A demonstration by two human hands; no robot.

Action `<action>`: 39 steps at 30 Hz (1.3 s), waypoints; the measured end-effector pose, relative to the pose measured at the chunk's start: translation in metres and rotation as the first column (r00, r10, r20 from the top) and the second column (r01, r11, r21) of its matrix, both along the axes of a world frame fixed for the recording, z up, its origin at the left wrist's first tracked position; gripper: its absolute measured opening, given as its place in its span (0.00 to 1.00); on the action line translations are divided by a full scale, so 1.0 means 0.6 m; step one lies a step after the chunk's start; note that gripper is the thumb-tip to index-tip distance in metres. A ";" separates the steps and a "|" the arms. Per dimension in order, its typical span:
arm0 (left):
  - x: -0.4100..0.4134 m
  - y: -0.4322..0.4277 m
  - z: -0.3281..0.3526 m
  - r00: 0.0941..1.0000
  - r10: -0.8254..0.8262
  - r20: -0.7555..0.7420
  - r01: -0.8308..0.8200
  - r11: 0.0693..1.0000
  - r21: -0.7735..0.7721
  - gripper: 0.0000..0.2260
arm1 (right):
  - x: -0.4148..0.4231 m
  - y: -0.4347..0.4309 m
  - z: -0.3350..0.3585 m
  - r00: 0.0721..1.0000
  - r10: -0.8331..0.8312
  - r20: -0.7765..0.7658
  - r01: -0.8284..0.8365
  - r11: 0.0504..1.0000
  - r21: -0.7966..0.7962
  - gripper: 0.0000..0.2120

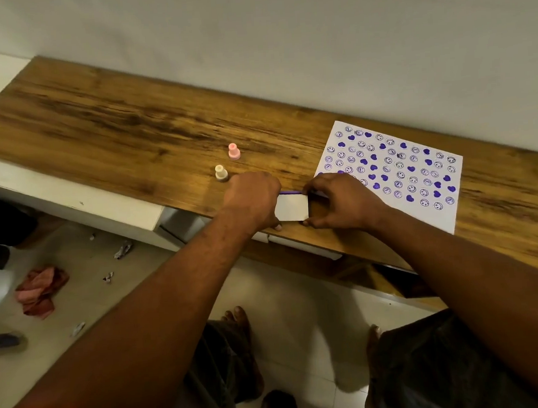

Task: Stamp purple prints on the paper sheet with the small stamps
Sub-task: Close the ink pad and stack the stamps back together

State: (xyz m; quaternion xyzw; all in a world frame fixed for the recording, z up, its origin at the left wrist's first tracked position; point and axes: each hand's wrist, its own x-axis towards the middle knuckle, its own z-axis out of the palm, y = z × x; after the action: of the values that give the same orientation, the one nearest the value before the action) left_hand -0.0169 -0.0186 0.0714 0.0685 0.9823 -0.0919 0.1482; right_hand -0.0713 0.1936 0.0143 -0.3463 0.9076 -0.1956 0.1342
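At the near edge of the desk [102, 120], both hands pinch a small white box with a purple rim, probably the ink pad [291, 207]: left hand [251, 202] on its 9 o'clock side, right hand [344, 200] on its 3 o'clock side. Thumbs sit on the near edge, fingers curl over the far edge, both closed on it. Two-sided hold looks like opening or closing the lid, one hand bracing while the other works; can't tell which. Purple strip at 12 o'clock of the box is likely the lid or hinge edge. Box long axis runs roughly 9 to 3, parallel to the desk edge, and it slightly overhangs that edge. Sheet [389, 173] lies flat at 3 o'clock of the hands, right hand overlapping its near-left corner; long axis runs about 10 to 4, skewed to the desk. It's nearly covered in purple smileys and hearts, so the task looks close to done. Two stamps stand upright at 11 o'clock of the left hand, handles up, print faces down: cream stamp [221, 172] just beside the knuckles, pink stamp [233, 151] just beyond it. Neither is held; parked within reach, probably to keep inked faces off the wood.
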 end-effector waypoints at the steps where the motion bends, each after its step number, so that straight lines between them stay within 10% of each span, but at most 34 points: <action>1: 0.000 0.001 0.001 1.000 0.003 0.004 -0.003 1.000 0.001 0.32 | 0.000 0.000 -0.001 1.000 0.000 0.000 0.000 1.000 -0.004 0.32; 39: -0.001 0.001 -0.001 0.998 -0.055 -0.032 0.058 0.994 0.094 0.31 | 0.009 0.009 0.007 0.999 -0.047 0.006 0.047 0.998 -0.038 0.31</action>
State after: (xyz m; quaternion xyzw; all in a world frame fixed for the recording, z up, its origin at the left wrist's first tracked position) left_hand -0.0173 -0.0182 0.0711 0.1018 0.9853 -0.0505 0.1279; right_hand -0.0660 0.1993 0.0186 -0.3266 0.9113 -0.2168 0.1255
